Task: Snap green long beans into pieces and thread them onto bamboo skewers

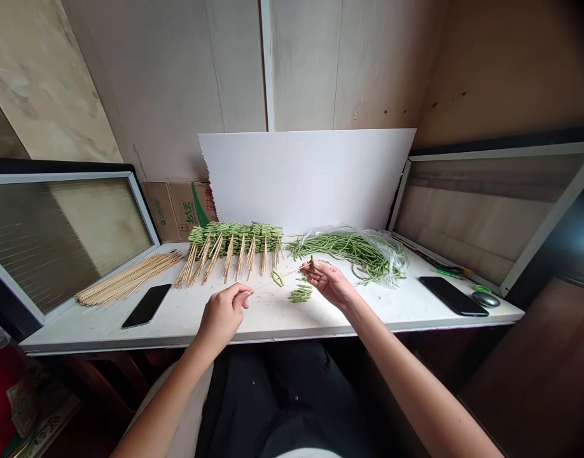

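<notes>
Between the fingers of my left hand (226, 311) is the end of a thin bamboo skewer (263, 285), which slants up to the right. My right hand (331, 282) pinches a short green bean piece (312, 262) at the skewer's other end. Partway along the skewer sits a looped bean piece (277, 278). Below my right hand, a small pile of cut bean pieces (300, 293) lies on the white table (273, 321). Behind my hands, finished bean skewers (237, 238) are stacked in rows, their bare sticks facing me.
Loose bamboo skewers (130, 277) lie at the left near a phone (147, 306). Long green beans (340, 248) rest in a clear plastic bag (392, 257) at the back right. Another phone (451, 296) and a grey mouse-like object (485, 299) are at the right. A white board (306, 178) stands behind.
</notes>
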Demonstrator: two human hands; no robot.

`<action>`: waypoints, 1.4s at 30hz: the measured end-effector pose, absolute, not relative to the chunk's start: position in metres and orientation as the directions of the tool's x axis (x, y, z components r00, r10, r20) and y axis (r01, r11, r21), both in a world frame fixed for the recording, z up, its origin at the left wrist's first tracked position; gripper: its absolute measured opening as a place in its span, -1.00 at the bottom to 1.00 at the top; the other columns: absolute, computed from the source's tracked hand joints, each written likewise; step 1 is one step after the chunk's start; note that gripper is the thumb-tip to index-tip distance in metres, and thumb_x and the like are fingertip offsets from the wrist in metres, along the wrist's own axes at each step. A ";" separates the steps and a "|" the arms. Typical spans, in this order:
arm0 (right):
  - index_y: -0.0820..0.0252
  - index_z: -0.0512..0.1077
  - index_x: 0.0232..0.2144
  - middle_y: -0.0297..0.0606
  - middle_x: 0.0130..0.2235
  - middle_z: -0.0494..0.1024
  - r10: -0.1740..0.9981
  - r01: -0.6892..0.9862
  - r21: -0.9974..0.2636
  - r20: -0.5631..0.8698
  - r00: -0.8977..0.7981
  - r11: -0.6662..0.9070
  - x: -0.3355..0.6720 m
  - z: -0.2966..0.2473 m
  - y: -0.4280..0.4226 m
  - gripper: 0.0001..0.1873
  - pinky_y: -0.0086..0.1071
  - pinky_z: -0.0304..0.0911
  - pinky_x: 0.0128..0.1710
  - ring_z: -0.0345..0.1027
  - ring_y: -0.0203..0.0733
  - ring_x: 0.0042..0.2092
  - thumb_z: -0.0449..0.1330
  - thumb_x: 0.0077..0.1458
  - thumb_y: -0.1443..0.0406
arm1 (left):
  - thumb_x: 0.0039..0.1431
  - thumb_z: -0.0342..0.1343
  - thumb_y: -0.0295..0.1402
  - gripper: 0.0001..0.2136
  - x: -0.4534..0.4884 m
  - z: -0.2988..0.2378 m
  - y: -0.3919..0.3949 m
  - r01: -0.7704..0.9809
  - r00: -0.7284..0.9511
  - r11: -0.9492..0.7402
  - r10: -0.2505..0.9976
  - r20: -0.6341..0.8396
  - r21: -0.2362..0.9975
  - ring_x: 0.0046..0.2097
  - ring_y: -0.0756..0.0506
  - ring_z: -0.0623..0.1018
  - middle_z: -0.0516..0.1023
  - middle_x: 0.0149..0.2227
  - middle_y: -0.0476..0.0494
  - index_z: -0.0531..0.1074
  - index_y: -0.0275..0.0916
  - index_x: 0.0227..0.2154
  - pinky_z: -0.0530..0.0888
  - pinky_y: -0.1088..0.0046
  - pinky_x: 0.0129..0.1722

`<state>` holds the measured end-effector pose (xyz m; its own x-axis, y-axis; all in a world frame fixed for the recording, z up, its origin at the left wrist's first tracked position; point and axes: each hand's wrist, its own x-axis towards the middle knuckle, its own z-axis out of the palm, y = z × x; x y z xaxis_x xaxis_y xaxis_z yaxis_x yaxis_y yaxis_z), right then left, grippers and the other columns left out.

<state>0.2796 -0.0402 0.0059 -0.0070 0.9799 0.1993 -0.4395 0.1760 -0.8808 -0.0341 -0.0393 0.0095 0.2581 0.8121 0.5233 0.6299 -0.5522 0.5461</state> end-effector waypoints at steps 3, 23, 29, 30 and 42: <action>0.17 0.64 -0.26 -0.10 -0.11 0.71 0.979 -0.424 -0.887 0.203 0.002 0.184 0.279 0.007 -0.041 -0.65 -0.29 0.43 -0.03 0.57 -0.03 0.03 0.47 0.02 0.04 | 0.37 0.01 -0.29 -0.77 -0.034 0.010 -0.040 0.641 0.250 -0.548 0.812 0.528 0.538 -0.44 -0.07 0.54 0.62 -0.44 -0.01 0.58 -0.14 -0.26 0.33 0.48 -0.42; 0.13 0.65 -0.39 -0.12 -0.18 0.71 0.944 -0.315 -0.891 0.296 0.144 0.327 0.260 0.018 -0.051 -0.74 -0.34 0.42 -0.27 0.56 -0.02 -0.04 0.49 -0.03 0.09 | 0.27 0.01 -0.47 -0.76 -0.031 0.006 -0.048 0.718 0.177 -0.571 0.702 0.690 0.397 -0.36 -0.11 0.63 0.66 -0.43 -0.02 0.60 -0.12 -0.29 0.40 0.47 -0.37; 0.13 0.62 -0.41 -0.11 -0.18 0.71 0.931 -0.295 -0.886 0.319 0.175 0.359 0.256 0.017 -0.053 -0.72 -0.28 0.43 -0.23 0.56 0.02 -0.01 0.49 -0.02 0.07 | 0.22 0.00 -0.53 -0.73 -0.033 0.002 -0.047 0.728 0.173 -0.573 0.684 0.709 0.376 -0.31 -0.13 0.66 0.68 -0.41 -0.02 0.59 -0.11 -0.29 0.44 0.48 -0.35; 0.12 0.62 -0.40 -0.11 -0.17 0.71 0.930 -0.292 -0.885 0.323 0.177 0.363 0.255 0.017 -0.053 -0.72 -0.27 0.43 -0.22 0.56 0.02 -0.02 0.49 -0.02 0.07 | 0.21 0.00 -0.53 -0.73 -0.033 0.001 -0.046 0.729 0.171 -0.573 0.682 0.711 0.375 -0.31 -0.13 0.66 0.68 -0.40 -0.02 0.59 -0.11 -0.28 0.44 0.48 -0.35; 0.12 0.67 -0.38 -0.22 -0.28 0.64 0.961 -0.223 -0.936 0.256 0.099 0.273 0.219 0.008 -0.062 -0.72 -0.28 0.43 -0.30 0.46 -0.22 -0.39 0.53 -0.09 0.09 | 0.15 0.00 -0.61 -0.69 -0.023 0.008 -0.058 0.671 0.217 -0.647 0.638 0.739 0.362 -0.30 -0.11 0.68 0.68 -0.40 -0.01 0.59 -0.14 -0.27 0.48 0.49 -0.32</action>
<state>0.2189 -0.0619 0.0084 0.0992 0.9614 0.2565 -0.2233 0.2727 -0.9358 -0.0230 -0.0582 0.0084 0.2170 0.6381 0.7387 0.6706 -0.6474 0.3622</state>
